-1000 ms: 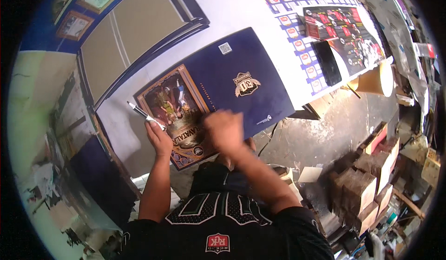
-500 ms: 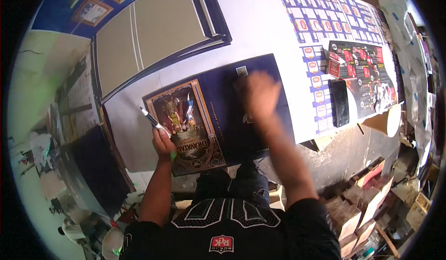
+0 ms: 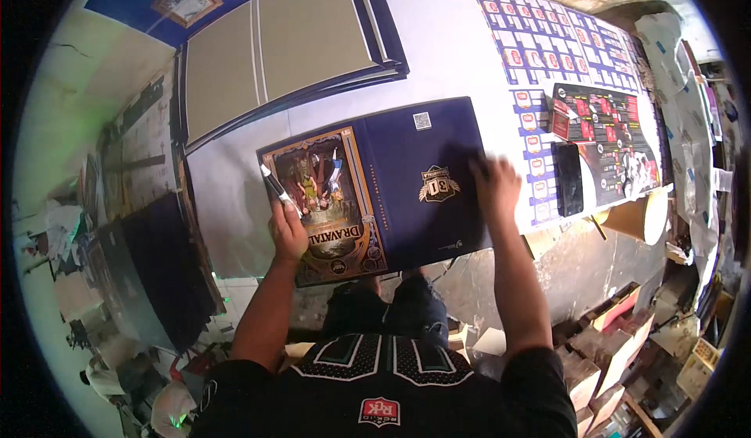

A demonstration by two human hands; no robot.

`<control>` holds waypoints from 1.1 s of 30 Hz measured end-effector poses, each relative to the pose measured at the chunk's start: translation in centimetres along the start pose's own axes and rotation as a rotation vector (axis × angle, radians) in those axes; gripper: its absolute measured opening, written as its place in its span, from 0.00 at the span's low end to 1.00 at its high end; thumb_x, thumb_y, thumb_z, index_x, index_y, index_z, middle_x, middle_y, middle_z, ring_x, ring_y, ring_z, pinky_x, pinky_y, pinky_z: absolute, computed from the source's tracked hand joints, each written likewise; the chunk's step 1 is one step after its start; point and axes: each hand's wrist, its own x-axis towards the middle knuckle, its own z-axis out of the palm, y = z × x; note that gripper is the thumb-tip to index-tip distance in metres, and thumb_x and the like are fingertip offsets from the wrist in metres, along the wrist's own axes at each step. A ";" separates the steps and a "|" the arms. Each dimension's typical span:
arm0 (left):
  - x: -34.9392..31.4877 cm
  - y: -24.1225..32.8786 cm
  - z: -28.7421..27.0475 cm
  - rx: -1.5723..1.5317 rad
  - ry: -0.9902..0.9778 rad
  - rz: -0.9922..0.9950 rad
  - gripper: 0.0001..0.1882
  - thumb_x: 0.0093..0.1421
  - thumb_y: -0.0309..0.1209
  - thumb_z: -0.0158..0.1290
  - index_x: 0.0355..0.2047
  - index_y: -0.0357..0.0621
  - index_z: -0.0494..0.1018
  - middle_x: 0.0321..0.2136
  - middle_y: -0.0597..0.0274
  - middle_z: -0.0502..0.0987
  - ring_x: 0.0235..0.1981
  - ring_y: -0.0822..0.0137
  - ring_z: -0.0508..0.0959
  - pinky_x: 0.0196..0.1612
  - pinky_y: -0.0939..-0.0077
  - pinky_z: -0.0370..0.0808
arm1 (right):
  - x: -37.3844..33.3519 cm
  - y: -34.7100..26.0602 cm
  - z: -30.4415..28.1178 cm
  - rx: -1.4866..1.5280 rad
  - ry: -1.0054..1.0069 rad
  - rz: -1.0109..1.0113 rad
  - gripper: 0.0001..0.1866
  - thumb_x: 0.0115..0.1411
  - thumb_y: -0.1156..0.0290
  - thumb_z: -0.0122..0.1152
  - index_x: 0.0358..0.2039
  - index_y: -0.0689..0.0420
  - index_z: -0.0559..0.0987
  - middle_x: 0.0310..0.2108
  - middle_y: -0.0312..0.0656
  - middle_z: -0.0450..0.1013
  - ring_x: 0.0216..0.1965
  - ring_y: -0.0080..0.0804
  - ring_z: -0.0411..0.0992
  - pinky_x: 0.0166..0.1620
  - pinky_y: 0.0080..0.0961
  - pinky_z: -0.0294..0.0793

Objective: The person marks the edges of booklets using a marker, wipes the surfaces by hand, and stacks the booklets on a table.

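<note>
A dark blue hardback book cover (image 3: pixel 426 145) lies spread on the white table, its outer face up. Its left panel carries a framed colour picture; the right panel bears a gold crest and a small square code. My left hand (image 3: pixel 289 231) is closed around a black-and-white marker-like pen (image 3: pixel 271 180), beside the cover's left edge and partly over it. At the right edge of the cover is my right hand (image 3: pixel 501 193), its fingers bent around that edge.
Behind the cover rests a stack of large blue-edged boards with beige panels (image 3: pixel 313 31). Printed label sheets (image 3: pixel 536 55), a black-and-red printed sheet (image 3: pixel 606 125) and a black rectangular object (image 3: pixel 569 178) lie to the right. Cardboard boxes (image 3: pixel 606 344) stand low at the right.
My right hand has moved from over the right panel to the cover's right edge, uncovering the crest and the square code. My left hand still holds the pen. The whole view has shifted slightly.
</note>
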 end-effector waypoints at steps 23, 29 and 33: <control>-1.3 -1.2 -0.7 0.250 -0.057 -0.017 0.20 0.71 0.41 0.40 0.44 0.32 0.69 0.27 0.53 0.75 0.22 0.58 0.74 0.25 0.64 0.70 | 0.7 1.0 -2.3 0.009 -0.150 -0.154 0.19 0.55 0.62 0.68 0.49 0.38 0.82 0.35 0.36 0.72 0.39 0.37 0.72 0.41 0.38 0.70; -2.7 -6.1 0.5 0.096 -0.029 -0.208 0.23 0.72 0.47 0.39 0.34 0.38 0.68 0.13 0.68 0.59 0.12 0.71 0.56 0.16 0.66 0.53 | 12.0 -0.9 0.3 0.196 0.070 -0.205 0.13 0.56 0.67 0.67 0.43 0.45 0.83 0.31 0.38 0.71 0.34 0.40 0.70 0.38 0.36 0.70; -1.7 -2.0 -1.1 0.332 -0.114 -0.135 0.18 0.69 0.38 0.42 0.41 0.33 0.70 0.20 0.51 0.75 0.20 0.48 0.76 0.22 0.59 0.70 | 4.3 0.9 -1.2 0.206 -0.052 -0.090 0.17 0.52 0.64 0.70 0.44 0.42 0.83 0.34 0.37 0.72 0.37 0.40 0.70 0.41 0.37 0.68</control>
